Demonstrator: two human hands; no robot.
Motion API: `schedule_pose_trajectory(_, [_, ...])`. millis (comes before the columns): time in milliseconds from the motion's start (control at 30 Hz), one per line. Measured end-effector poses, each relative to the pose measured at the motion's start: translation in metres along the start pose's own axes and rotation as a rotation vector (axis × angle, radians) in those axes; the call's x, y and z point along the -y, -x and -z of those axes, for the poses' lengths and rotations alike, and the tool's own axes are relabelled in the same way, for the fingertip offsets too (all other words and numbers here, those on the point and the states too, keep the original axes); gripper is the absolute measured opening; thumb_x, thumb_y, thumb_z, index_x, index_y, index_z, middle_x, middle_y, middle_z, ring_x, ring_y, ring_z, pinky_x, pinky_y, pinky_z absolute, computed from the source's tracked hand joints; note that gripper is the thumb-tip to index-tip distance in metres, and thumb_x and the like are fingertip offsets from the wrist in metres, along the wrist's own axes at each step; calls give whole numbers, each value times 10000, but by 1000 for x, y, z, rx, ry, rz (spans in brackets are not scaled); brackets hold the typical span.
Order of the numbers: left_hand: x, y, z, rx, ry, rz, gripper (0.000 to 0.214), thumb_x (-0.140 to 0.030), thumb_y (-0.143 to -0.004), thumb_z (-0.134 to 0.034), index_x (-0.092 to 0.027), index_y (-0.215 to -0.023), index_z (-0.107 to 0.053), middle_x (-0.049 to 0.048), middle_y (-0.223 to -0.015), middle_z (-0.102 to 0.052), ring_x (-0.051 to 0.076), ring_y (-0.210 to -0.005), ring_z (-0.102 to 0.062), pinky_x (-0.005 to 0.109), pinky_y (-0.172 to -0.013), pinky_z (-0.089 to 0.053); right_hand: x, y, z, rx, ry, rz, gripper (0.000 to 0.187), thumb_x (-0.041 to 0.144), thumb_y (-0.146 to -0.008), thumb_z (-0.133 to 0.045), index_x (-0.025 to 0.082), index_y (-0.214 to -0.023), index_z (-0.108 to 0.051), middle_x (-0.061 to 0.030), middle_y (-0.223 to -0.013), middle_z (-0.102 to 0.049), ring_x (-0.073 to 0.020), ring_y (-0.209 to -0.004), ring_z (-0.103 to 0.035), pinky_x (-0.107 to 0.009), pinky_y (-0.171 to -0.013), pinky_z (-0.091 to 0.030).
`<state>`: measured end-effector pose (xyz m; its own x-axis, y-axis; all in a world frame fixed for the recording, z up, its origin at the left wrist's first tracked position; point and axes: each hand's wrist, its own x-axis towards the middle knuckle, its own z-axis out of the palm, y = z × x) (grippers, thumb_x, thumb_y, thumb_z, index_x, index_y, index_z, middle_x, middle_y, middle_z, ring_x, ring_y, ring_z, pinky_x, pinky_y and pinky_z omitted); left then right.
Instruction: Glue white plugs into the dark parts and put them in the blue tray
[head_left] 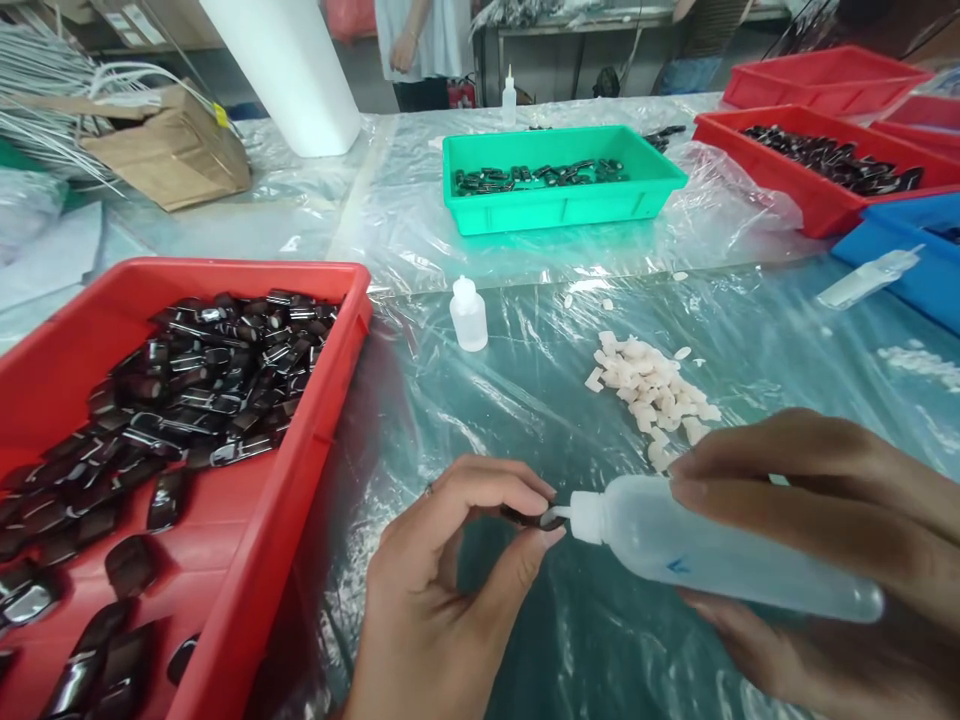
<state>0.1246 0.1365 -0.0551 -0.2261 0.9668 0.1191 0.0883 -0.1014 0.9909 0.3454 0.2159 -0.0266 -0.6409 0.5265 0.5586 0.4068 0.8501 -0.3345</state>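
Note:
Between the thumb and fingers of my left hand (450, 580) is a small glossy black piece (519, 515), mostly hidden by the fingertips. My right hand (817, 540) grips a translucent plastic squeeze bottle (697, 545), tilted on its side with its nozzle pointing left. The nozzle tip meets the end of the black piece; whether liquid is coming out I cannot tell. Just beyond the bottle lies a heap of small cream-coloured pieces (649, 385). At my left stands a red bin (292, 500) holding many similar black pieces (217, 370).
A small white bottle (470, 315) stands upright mid-table. Farther back are a green bin (562, 212) with black pieces, another dropper bottle (509, 98), red bins (810, 205) and a blue bin (900, 270) at right. Plastic film covers the table. A person (420, 40) stands behind it.

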Motion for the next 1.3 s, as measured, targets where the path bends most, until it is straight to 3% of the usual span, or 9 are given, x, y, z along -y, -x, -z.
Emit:
schedule_pose_trajectory(167, [-1,-1,0,-1,-1,0,288,-29,-881,-683,-310,-944,-690,-65,-982,-699,109,-923,-684,204,-836,-533,5,15,-2,-5,60,-37,415,352,-896,-689,369,-1309,-646,-6,-1199,-679,-261,-1088,-673,-384,-811,-632])
schedule_pose_trajectory(333, [-4,-1,0,10,12,6,295,-32,-885,-670,-320,-943,-696,-65,-977,-697,109,-908,-684,203,-817,-538,15,27,-6,-46,75,-150,436,410,-925,-639,428,-1361,-621,0,-1289,-651,-297,-1109,-681,-406,-780,-677])
schedule_pose_trajectory(667, [-3,-2,0,11,-7,12,304,-23,-883,-662,-320,-942,-692,-59,-978,-695,116,-909,-683,204,-800,-537,12,35,-1,23,143,-117,448,451,-934,-604,474,-1381,-596,90,-1332,-651,-263,-1231,-638,-300,-986,-633])
schedule_pose_trajectory(833, [-3,-1,1,15,-27,-7,307,-19,-890,-653,-320,-944,-683,-66,-975,-689,111,-912,-681,207,-809,-534,14,34,-6,-21,146,-124,474,338,-929,-647,397,-1397,-600,22,-1323,-658,-276,-1194,-662,-341,-952,-656])
schedule_pose_trajectory(967, [-1,-2,0,30,-64,-50,302,-12,-902,-643,-306,-960,-676,-57,-981,-692,113,-933,-682,210,-824,-526,11,27,-7,-145,-66,-126,362,385,-881,-724,362,-1242,-730,-7,-1159,-740,-305,-1149,-679,-372,-890,-675])
schedule_pose_trajectory(1100, [0,-2,0,50,-82,-68,306,0,-908,-627,-295,-972,-677,-43,-981,-694,121,-939,-686,221,-828,-526,6,30,-5,-56,121,-65,480,504,-887,-680,395,-1353,-640,-13,-1230,-708,-317,-1149,-681,-423,-784,-692])
schedule_pose_trajectory(1300, [0,-1,2,60,-87,-71,323,17,-902,-626,-292,-973,-686,-33,-984,-697,128,-949,-681,231,-843,-530,1,33,-6,-80,182,-35,521,458,-851,-713,425,-1363,-620,7,-1249,-706,-327,-1140,-692,-463,-792,-695])
